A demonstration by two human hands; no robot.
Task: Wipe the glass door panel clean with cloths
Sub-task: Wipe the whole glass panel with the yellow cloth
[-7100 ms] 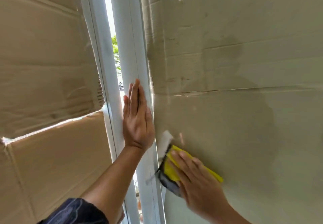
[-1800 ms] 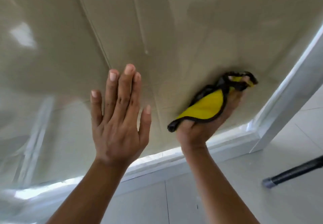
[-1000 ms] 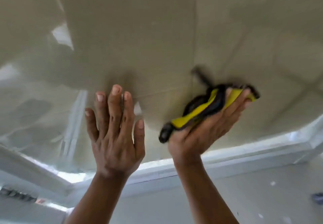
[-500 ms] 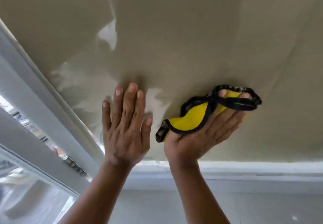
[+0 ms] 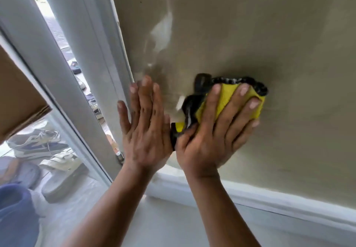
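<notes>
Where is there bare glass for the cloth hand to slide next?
Bare glass panel lies right of and above the yellow cloth under the right hand. A thinner strip runs between that hand and the bottom frame. Leftward is crowded: the left hand lies flat beside the side frame.

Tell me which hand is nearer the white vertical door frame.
Left. The left hand lies flat on the glass just right of the frame; the right hand presses the yellow cloth farther right.
</notes>
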